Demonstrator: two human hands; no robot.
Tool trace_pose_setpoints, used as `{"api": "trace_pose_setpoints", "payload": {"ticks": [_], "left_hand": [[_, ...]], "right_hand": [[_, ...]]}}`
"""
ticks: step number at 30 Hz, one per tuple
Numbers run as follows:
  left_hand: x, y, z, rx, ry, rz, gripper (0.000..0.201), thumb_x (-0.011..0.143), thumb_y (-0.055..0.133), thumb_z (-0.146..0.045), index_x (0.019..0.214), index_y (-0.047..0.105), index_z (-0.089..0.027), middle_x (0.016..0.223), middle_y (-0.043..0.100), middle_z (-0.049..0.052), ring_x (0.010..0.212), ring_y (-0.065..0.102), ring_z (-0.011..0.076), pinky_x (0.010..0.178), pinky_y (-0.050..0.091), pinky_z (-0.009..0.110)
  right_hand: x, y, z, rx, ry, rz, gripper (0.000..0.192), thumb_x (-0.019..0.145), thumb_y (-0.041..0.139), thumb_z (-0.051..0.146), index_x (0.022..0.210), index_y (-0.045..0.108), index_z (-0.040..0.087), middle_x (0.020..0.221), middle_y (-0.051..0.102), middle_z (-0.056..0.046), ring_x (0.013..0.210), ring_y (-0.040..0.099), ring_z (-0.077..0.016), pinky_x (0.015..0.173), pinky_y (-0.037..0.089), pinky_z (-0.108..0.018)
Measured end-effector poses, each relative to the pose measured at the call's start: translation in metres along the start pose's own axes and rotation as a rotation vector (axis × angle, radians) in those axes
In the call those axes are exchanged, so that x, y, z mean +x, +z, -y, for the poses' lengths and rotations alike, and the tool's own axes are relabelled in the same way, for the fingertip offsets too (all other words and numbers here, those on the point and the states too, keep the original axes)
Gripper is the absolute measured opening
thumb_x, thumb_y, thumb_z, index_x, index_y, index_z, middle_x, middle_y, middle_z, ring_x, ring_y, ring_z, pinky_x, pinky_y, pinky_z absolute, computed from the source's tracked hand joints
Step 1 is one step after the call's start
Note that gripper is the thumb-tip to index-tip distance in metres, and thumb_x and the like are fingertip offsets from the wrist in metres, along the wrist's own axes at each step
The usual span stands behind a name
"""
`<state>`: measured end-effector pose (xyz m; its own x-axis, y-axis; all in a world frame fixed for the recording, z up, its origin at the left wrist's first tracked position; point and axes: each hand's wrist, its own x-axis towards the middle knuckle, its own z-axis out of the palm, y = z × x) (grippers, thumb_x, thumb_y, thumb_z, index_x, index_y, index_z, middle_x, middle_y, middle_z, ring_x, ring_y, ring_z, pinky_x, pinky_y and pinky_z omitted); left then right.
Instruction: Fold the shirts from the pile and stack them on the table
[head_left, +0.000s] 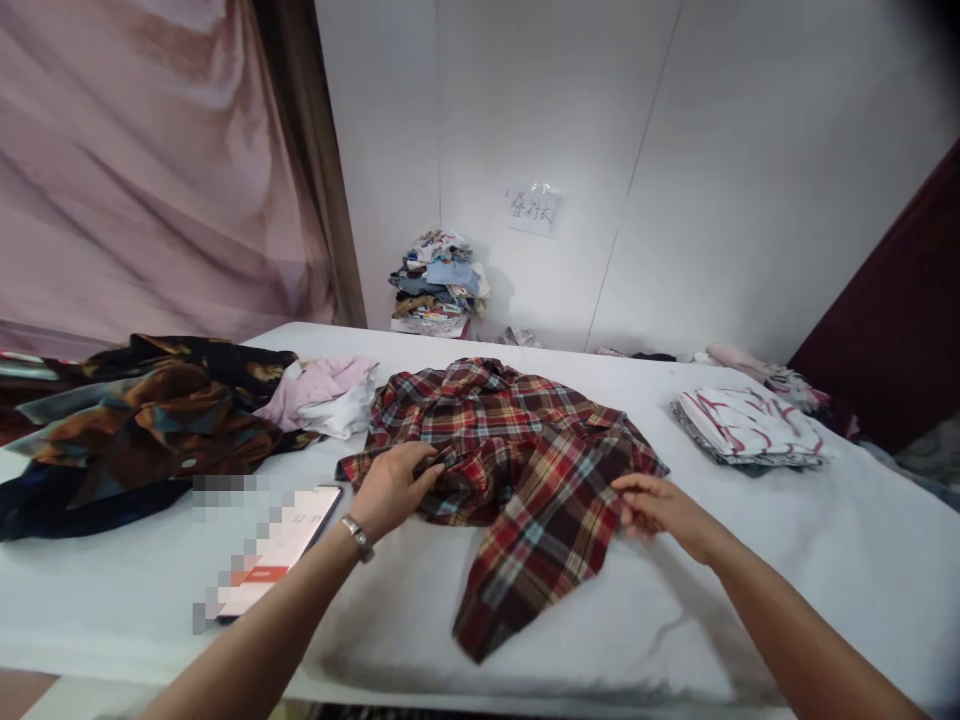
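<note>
Plaid shirt: between both hands' fingers; probably light, soft, best pinched by its edges.
Left hand: fingers slightly apart against cloth.
Right hand: fingers seemingly pinching sleeve edge.

Right hand: passage afforded rightward over white tabletop; bounded far-right by folded stack. Left hand: leftward passage obstructed by phone, heaped clothes.

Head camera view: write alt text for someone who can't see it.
A rumpled plaid shirt lies on a white table, a person's left hand on it and right hand at its edge. Loose clothes and a phone lie left, folded garments right.
</note>
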<state>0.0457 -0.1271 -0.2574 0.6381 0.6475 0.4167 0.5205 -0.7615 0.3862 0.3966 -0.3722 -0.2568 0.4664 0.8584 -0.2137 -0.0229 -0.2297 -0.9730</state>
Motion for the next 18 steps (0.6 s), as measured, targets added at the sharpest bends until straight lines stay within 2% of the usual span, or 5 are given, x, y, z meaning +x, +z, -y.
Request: {"api": "trace_pose_setpoints", "payload": {"ticks": [5, 8, 11, 15, 18], "left_hand": [[0.062, 0.006, 0.037, 0.192, -0.187, 0.089, 0.047, 0.087, 0.049, -0.046, 0.119, 0.061, -0.015, 0.132, 0.06, 0.016, 0.122, 0.057, 0.0309, 0.102, 0.046, 0.042], [0.098, 0.014, 0.055, 0.295, -0.404, 0.179, 0.057, 0.084, 0.051, -0.052, 0.126, 0.056, -0.014, 0.137, 0.054, 0.019, 0.123, 0.056, 0.0357, 0.099, 0.047, 0.045], [0.121, 0.024, 0.07, 0.346, -0.608, 0.24, 0.07, 0.08, 0.054, -0.058, 0.132, 0.051, -0.011, 0.136, 0.053, 0.025, 0.119, 0.058, 0.0391, 0.092, 0.049, 0.047], [0.135, 0.037, 0.09, 0.391, -0.664, 0.289, 0.065, 0.078, 0.058, -0.052, 0.126, 0.056, -0.008, 0.125, 0.062, 0.027, 0.113, 0.062, 0.0384, 0.087, 0.051, 0.044], [0.146, 0.042, 0.099, 0.371, -0.6, 0.356, 0.034, 0.08, 0.057, -0.036, 0.106, 0.068, -0.015, 0.112, 0.071, 0.018, 0.103, 0.068, 0.0324, 0.082, 0.053, 0.038]], "right_hand": [[0.048, -0.012, 0.03, -0.231, -0.17, -0.081, 0.048, 0.078, 0.063, 0.046, 0.117, 0.066, 0.018, 0.057, 0.066, 0.0, 0.053, 0.063, -0.0184, 0.051, 0.047, -0.029], [0.108, -0.015, 0.052, -0.542, -0.276, -0.193, 0.038, 0.082, 0.057, 0.038, 0.113, 0.068, 0.019, 0.101, 0.075, -0.008, 0.095, 0.069, -0.0229, 0.08, 0.053, -0.034], [0.169, -0.014, 0.057, -0.958, -0.145, -0.249, 0.046, 0.084, 0.057, 0.034, 0.126, 0.063, 0.016, 0.135, 0.061, -0.013, 0.124, 0.056, -0.0268, 0.103, 0.042, -0.037], [0.218, -0.01, 0.044, -1.259, 0.038, -0.199, 0.059, 0.083, 0.061, 0.048, 0.134, 0.057, 0.018, 0.136, 0.06, -0.014, 0.122, 0.057, -0.0326, 0.098, 0.044, -0.044], [0.232, -0.011, 0.037, -1.379, 0.051, -0.146, 0.036, 0.081, 0.064, 0.039, 0.111, 0.071, 0.021, 0.118, 0.071, -0.01, 0.108, 0.064, -0.0281, 0.085, 0.048, -0.033]]}}
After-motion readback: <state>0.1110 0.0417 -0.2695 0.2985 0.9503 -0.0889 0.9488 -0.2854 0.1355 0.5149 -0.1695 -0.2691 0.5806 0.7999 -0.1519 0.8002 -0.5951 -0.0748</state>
